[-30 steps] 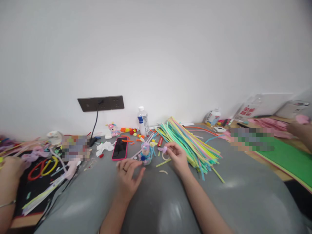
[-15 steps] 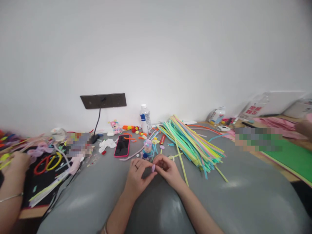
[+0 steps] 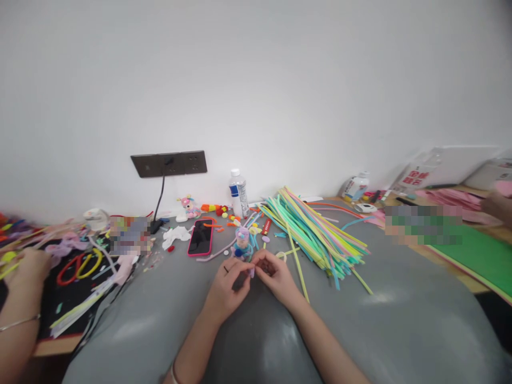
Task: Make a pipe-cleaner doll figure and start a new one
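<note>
My left hand and my right hand meet over the grey table, fingertips pinched together on a small lilac pipe-cleaner piece. Just beyond them stands a small pipe-cleaner figure in lilac and blue. A yellow pipe cleaner lies beside my right hand. A big pile of pastel pipe cleaners spreads to the right.
A pink-cased phone, a water bottle and small craft bits lie near the wall. Another person's hand works at the left over coloured loops; a third hand shows at the far right by a green sheet.
My hands have come together from apart: the right brought the lilac piece back from near the figure, and both now pinch it. The camera view has shifted slightly.
</note>
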`<action>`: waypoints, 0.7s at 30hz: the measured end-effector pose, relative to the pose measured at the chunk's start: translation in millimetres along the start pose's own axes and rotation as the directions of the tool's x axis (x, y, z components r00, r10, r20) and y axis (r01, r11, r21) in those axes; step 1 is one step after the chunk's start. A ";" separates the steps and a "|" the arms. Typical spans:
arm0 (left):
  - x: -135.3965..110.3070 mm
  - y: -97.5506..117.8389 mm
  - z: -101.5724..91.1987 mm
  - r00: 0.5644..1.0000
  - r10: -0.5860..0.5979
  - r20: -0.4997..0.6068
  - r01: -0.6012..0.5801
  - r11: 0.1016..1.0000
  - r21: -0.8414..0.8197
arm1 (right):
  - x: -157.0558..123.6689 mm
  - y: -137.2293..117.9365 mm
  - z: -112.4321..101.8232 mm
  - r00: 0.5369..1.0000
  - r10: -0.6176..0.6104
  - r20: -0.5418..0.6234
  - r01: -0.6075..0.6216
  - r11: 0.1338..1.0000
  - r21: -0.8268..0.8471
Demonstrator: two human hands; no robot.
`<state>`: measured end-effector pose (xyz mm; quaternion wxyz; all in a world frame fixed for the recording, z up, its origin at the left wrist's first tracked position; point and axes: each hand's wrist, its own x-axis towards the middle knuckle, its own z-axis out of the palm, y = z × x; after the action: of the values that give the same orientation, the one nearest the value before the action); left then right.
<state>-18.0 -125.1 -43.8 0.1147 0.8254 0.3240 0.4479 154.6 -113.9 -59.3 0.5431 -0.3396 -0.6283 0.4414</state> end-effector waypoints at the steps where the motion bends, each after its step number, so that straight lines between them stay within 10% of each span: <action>1: 0.1 -0.2 -0.1 1.000 0.006 -0.007 -0.006 1.000 0.011 | 0.2 0.4 0.1 1.000 -0.006 -0.003 0.006 1.000 -0.010; 21: -4.9 -10.3 -1.5 0.943 -0.144 -0.300 0.178 0.980 0.089 | -0.9 -14.4 2.4 0.952 -0.297 0.066 0.299 0.872 -0.388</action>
<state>-25.6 -120.6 -51.2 0.0540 0.7260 0.4292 0.5346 153.1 -120.6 -46.4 0.5239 -0.3400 -0.7500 0.2178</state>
